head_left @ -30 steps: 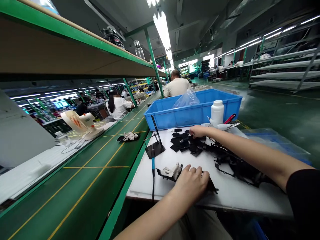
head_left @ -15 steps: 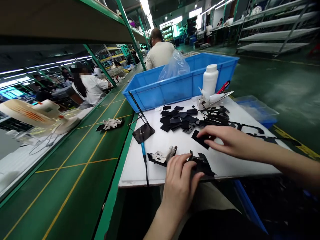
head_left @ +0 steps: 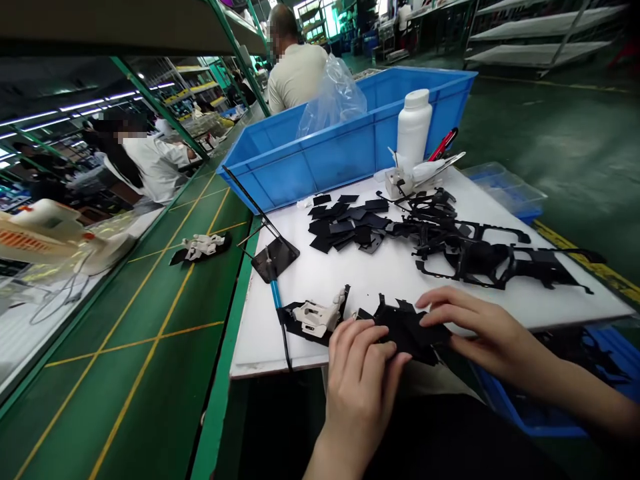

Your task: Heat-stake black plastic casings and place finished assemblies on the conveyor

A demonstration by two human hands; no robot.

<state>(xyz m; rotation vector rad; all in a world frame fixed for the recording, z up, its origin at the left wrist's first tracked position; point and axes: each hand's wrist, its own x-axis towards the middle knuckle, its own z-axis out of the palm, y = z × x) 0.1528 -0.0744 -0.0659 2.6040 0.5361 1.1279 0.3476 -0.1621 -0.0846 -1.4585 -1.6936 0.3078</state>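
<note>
Near the front edge of the white board lies a black plastic part (head_left: 395, 327) with a white bracket (head_left: 315, 319) on its left portion. My left hand (head_left: 357, 373) has its fingers curled over the middle of this part, hiding some of it. Between the fingertips of my right hand (head_left: 480, 327) is a thin black rectangular sheet (head_left: 431, 331), held against the right portion of the part. A pile of similar black pieces (head_left: 345, 223) lies farther back. Several black plastic frames (head_left: 485, 257) are heaped to the right.
A blue-handled tool (head_left: 275, 293) with a cord rests at a black metal stand (head_left: 285, 260). Behind are a blue bin (head_left: 310, 163), a white bottle (head_left: 414, 127) and a red cutter (head_left: 443, 143). A green conveyor (head_left: 130, 373) on the left carries another white-and-black part (head_left: 203, 247). Co-workers sit beyond.
My right hand has brought a black sheet from beside the pile down and toward me, onto the black plastic part. My left hand stays on the part. The camera view has shifted.
</note>
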